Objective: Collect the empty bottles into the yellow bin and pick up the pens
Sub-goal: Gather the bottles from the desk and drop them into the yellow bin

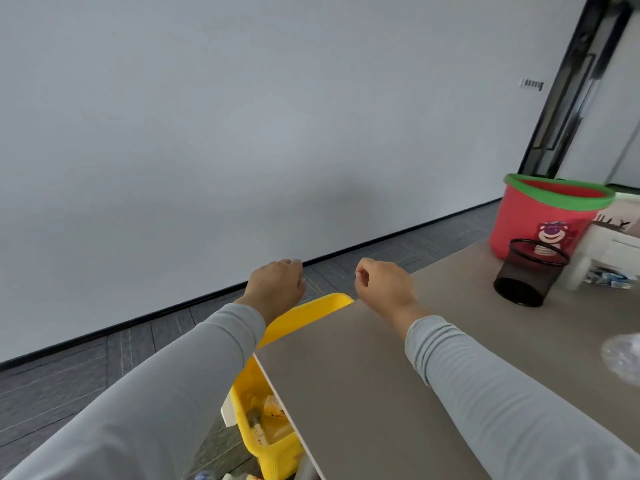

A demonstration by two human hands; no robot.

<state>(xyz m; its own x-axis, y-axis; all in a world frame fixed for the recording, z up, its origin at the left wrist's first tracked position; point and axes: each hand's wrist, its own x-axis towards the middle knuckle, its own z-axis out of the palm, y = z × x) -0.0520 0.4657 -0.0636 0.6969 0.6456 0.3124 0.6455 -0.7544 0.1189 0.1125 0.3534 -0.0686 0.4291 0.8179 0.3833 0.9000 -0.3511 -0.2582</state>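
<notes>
A: Where does the job stand, starting from the big things?

B: The counter (398, 375) fills the right half of the view, and most of what shows of its top is bare. The yellow bin (313, 306) sits on the floor against its left edge, partly tucked under it. Something is already in there: what looks like a clear bottle (258, 424) among orange-printed packaging, so I judge the collecting well under way.

A: Anything left to collect?

B: At the far right edge of the counter lies a blurred lump of clear plastic (623, 355), possibly one more bottle; I cannot tell. Further back stand a red bucket (519, 216) with a green rim, a white box (606, 251) beside it, and a black mesh cup (526, 275) in front.

A: And the hands?

B: The left hand (275, 285) hovers over the bin's far end, the right hand (384, 285) over the counter's corner. On both, the fingers curl loosely and nothing shows in them.

A: Pens?

B: None in sight, neither on the counter nor visibly in the mesh cup. That part I judge undone, or out of view.
</notes>
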